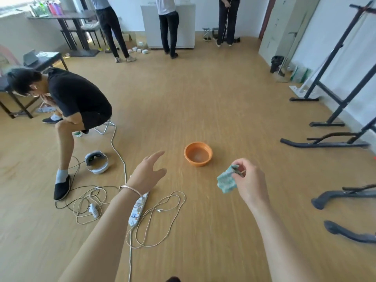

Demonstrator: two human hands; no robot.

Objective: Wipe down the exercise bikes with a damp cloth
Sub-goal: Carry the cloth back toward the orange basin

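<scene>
My right hand (pixel 249 180) pinches a small teal patterned cloth (pixel 226 181) by its top corner, and the cloth hangs down above the wooden floor. My left hand (pixel 149 171) is stretched forward with fingers spread and holds nothing. An orange basin (pixel 198 154) stands on the floor just beyond and between both hands. Black feet and frames of exercise equipment (pixel 325 142) line the right side of the room.
A white power strip (pixel 138 210) and looped cables (pixel 162 216) lie under my left arm. A headset (pixel 97 161) lies on the floor by a seated person (pixel 71 102). Three people stand at a white cabinet (pixel 183 23) at the back.
</scene>
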